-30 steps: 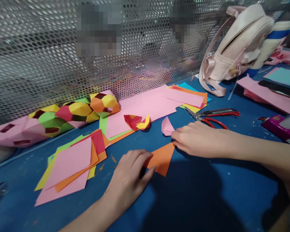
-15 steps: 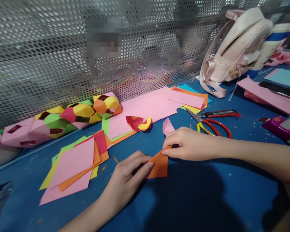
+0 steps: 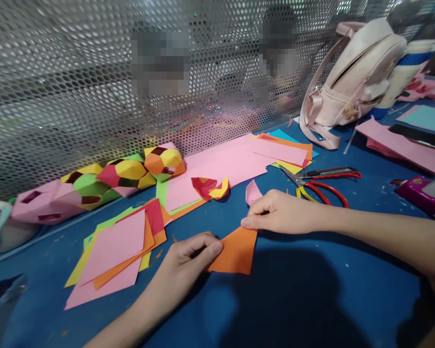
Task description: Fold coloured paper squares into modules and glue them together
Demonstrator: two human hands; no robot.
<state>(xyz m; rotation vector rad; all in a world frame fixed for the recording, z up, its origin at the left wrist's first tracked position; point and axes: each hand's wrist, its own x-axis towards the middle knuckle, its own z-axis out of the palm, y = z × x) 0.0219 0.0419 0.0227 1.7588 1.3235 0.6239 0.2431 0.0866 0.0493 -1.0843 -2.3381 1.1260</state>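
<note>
An orange sheet of paper (image 3: 235,252) is stretched between my two hands, low over the blue table. My left hand (image 3: 192,258) pinches its left edge between thumb and fingers. At the upper right corner, my right hand (image 3: 275,212) grips it with thumb and fingertips. Just behind my right hand lies a small folded pink paper piece (image 3: 253,192). Farther back, a folded red and yellow paper piece (image 3: 210,187) rests beside the large pink sheet (image 3: 217,162). To the left of my left hand is a loose pile of coloured paper (image 3: 114,251).
Scissors (image 3: 321,191) with red handles lie right, beside a cutter (image 3: 331,172). A row of joined paper shapes (image 3: 105,181) runs along the perforated metal screen (image 3: 76,87). Rear right stand a pink backpack (image 3: 358,72) and a cup (image 3: 408,72); a purple tool (image 3: 418,193) lies nearer.
My hands have drawn slightly apart, the left shifting left, and more of the orange paper shows flat between them. The whole view has tilted a little.
</note>
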